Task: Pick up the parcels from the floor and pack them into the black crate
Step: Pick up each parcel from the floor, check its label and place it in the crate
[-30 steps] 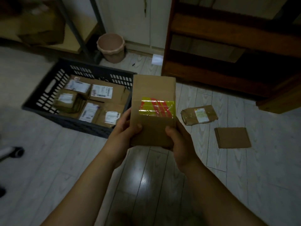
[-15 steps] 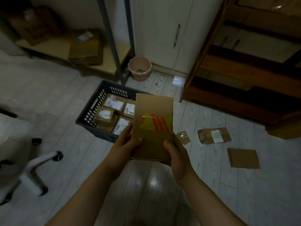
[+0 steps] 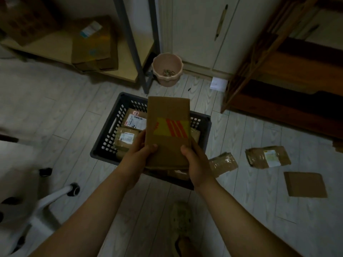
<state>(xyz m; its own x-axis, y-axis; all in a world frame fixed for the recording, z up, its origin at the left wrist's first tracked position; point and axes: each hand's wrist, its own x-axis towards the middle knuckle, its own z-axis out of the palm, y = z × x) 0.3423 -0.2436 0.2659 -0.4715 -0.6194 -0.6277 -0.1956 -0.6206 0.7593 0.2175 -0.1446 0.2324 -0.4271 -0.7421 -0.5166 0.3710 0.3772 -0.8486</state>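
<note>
Now the cardboard box (image 3: 168, 134) is held in the air over the black crate (image 3: 108, 135). The left hand (image 3: 138, 154) and right hand (image 3: 194, 160) each grip a near corner, thumbs on the top face and fingers curled underneath.

The box's long axis runs away from the person, with the near end in the hands and the far end pointing towards the back wall. Its broad face, marked with yellow and red tape, is turned up to the camera.

Labelled parcels (image 3: 130, 138) already fill the left part of the crate. The right part is hidden behind the box, so I cannot tell how much room is there.

To do this step well, I would lower the far end first and lay the box flat on its broad face. It should sit beside or on top of the packed parcels, and both hands should keep their grip until it rests.

Three more parcels (image 3: 268, 156) lie on the floor to the right of the crate.
</note>
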